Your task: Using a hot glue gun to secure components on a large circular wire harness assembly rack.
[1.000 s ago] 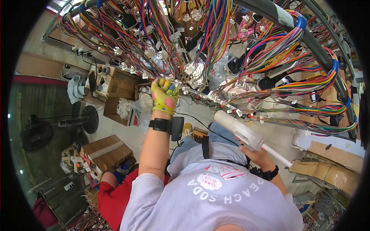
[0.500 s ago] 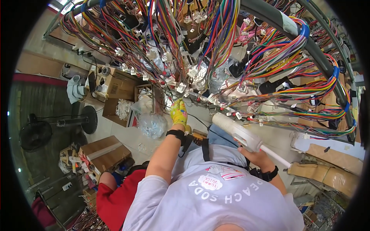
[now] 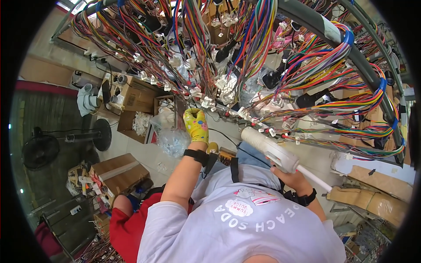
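Note:
My left hand (image 3: 197, 127) wears a yellow patterned glove and is raised just below the lower ends of the hanging wire bundles. Its fingers are curled in; whatever they hold, if anything, is hidden. White connectors (image 3: 207, 102) on the wire ends hang just above and to its right. My bare right hand (image 3: 293, 179) is wrapped round a white gun-shaped tool (image 3: 280, 157), low at my right side. The tool has a ribbed barrel pointing up and left, and a pale rod (image 3: 313, 177) comes out of its back.
Overhead, a curved grey metal rail (image 3: 362, 59) carries the coloured wire bundles (image 3: 302, 70). Left stand open cardboard boxes (image 3: 131, 125), a clear plastic bag (image 3: 173, 142), a taped carton (image 3: 118, 173) and a black fan (image 3: 41, 151). A person in red (image 3: 131, 228) is close at lower left.
My left hand has moved a little left, away from the connectors, and its fingers have curled in. My right hand and the white tool stay in place.

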